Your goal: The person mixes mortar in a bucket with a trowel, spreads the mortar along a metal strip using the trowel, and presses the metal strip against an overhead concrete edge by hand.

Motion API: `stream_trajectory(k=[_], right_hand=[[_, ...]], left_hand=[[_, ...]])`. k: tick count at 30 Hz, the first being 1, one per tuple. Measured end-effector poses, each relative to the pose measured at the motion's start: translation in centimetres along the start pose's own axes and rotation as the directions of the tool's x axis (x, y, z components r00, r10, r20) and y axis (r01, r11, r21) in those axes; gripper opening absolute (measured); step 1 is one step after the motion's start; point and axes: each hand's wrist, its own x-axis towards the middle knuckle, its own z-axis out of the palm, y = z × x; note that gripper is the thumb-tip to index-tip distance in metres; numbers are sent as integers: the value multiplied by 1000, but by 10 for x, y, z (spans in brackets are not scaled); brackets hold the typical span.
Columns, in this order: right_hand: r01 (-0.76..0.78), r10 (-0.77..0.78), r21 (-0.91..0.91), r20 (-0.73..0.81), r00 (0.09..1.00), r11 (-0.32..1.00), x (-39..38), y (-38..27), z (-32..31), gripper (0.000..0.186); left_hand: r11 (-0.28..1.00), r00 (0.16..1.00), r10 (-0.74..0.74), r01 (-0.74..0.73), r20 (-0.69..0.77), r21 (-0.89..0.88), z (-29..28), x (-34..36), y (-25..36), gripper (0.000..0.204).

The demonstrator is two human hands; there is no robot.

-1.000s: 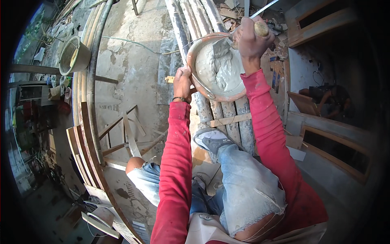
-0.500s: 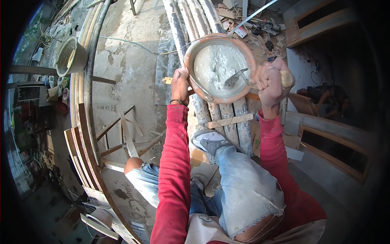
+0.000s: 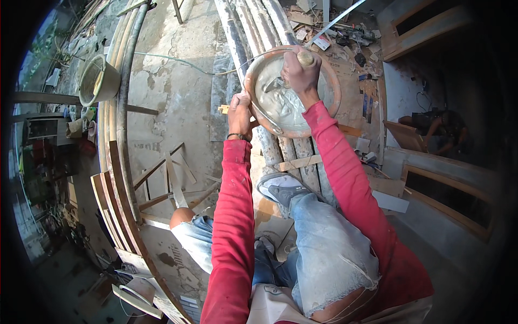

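Note:
A round terracotta-coloured bucket [image 3: 336,92] stands on several poles laid side by side [image 3: 261,32]. Wet grey mortar [image 3: 286,112] fills much of it, stirred into ridges. Closed around the bucket's left rim is my left hand [image 3: 239,112]. Above the mortar my right hand [image 3: 300,74] grips a trowel by its light wooden handle [image 3: 306,58]. The trowel's metal blade [image 3: 274,85] dips into the mortar at the left inside part of the bucket, partly covered by mortar. A thin wire bail lies along the rim.
My shoe [image 3: 286,188] rests near a wooden batten [image 3: 297,162] across the poles. Another bucket [image 3: 100,81] stands at the left by long rails. Rubble [image 3: 356,38] lies at the far right. Wooden frames [image 3: 448,200] are at the right, where another person [image 3: 445,132] sits in shadow.
My right hand has swung leftward from the bucket's right rim to over its middle, carrying the trowel through the mortar to the left side. My left hand stays on the rim.

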Motion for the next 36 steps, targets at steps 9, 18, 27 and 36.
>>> stream_trajectory(k=[9, 18, 27, 36], right_hand=[[-169, 118, 461, 137, 984, 871, -21, -121, -63, 25], [-50, 47, -27, -117, 992, 998, -24, -6, -19, 17], [238, -235, -9, -185, 954, 971, 22, -38, -2, 28], [-61, 58, 49, 58, 997, 997, -48, -77, -34, 27]], left_hand=[[1000, 1000, 12, -12, -24, 1, -9, -5, 4, 33], [999, 999, 32, -32, 12, -9, -5, 0, -7, 42], [1000, 1000, 21, -21, 6, -5, -4, -6, 6, 35], [999, 1000, 10, -10, 2, -35, -9, -2, -2, 33]])
